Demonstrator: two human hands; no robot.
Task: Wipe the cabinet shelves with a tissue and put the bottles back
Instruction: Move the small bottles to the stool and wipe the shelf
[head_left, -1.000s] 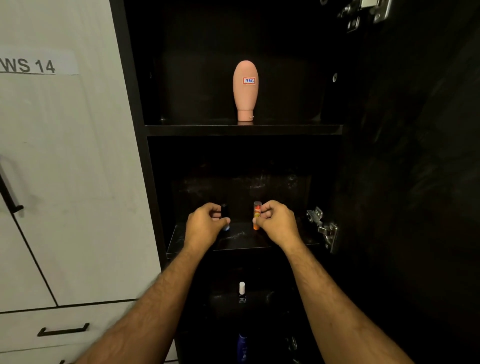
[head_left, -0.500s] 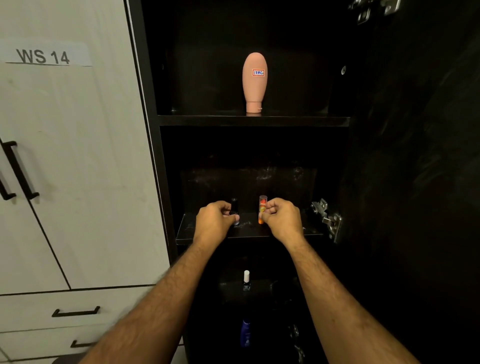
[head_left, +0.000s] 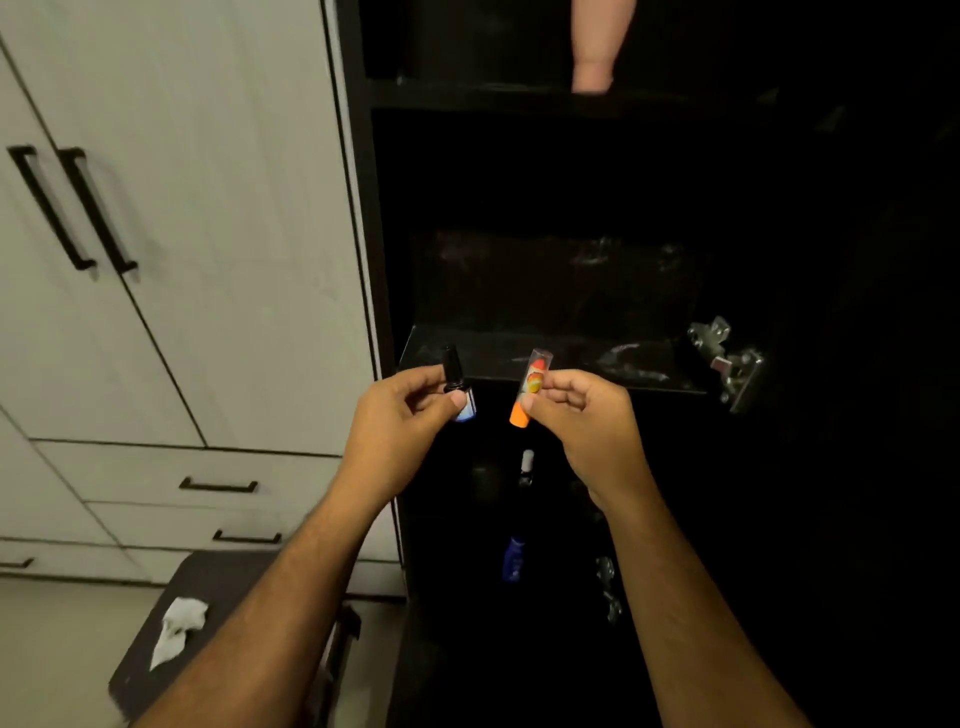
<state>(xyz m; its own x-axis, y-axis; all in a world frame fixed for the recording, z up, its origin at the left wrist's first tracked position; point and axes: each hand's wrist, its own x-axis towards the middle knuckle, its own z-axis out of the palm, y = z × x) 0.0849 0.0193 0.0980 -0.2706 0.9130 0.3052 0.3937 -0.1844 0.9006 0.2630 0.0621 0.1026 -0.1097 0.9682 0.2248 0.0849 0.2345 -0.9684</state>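
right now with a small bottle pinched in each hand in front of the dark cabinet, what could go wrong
1. The left hand holds the small black-capped bottle and the right hand the orange tube-shaped bottle by the fingertips only, so either might slip.
2. The white-capped bottle and blue bottle stand directly below; a dropped item could topple them.
3. The crumpled white tissue lies on the dark stool, so with both hands full, wiping the smudged middle shelf may stall.

pink bottle (head_left: 597, 47) cut off by the top edge.
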